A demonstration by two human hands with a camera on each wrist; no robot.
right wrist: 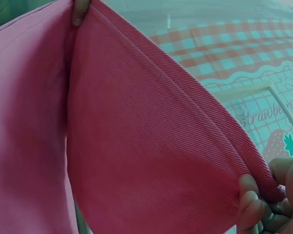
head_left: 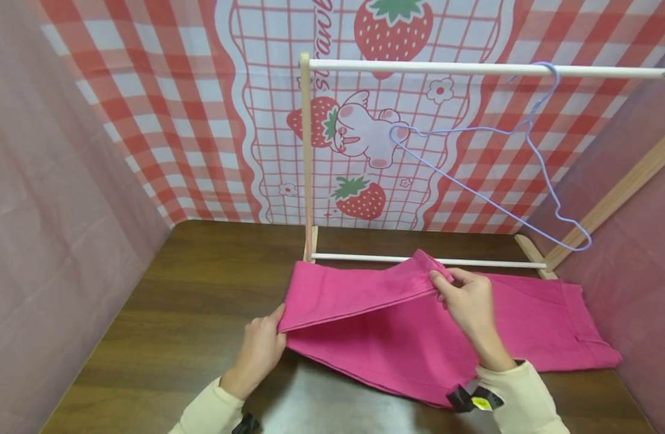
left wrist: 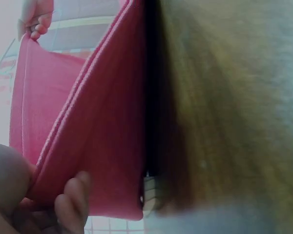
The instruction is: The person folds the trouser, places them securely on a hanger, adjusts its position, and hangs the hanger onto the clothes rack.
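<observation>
Beyond both grips, the background is filled by a checked cloth point(head_left: 332, 166) printed with strawberries. A plain pink drape point(head_left: 67, 181) is hung well to the left of the left-hand grip, and another drape point(head_left: 625, 229) to the right of the right-hand grip. Beneath both grips a brown wooden table point(head_left: 164, 313) is seen. Just beyond the hands a clothes rack point(head_left: 307, 157) is stood on it, its white top rail carried above and past the right-hand grip.

The pink trousers point(head_left: 387, 343) are laid across the table, both grips being set on them; the waistband is placed to the right of the right-hand grip. The leg part is doubled back at the left-hand grip, and its upper layer is lifted off the lower one toward the right-hand grip.

A lilac wire hanger point(head_left: 529, 122) is hooked on the rail, above and beyond the right-hand grip.

By the right hand point(head_left: 470, 301), the end of the lifted layer is pinched between thumb and fingers. By the left hand point(head_left: 261, 346), the folded edge is pinched, with the thumb pressed against the fabric. A black device point(head_left: 461, 399) is worn just behind the right-hand grip, at the cuff.
</observation>
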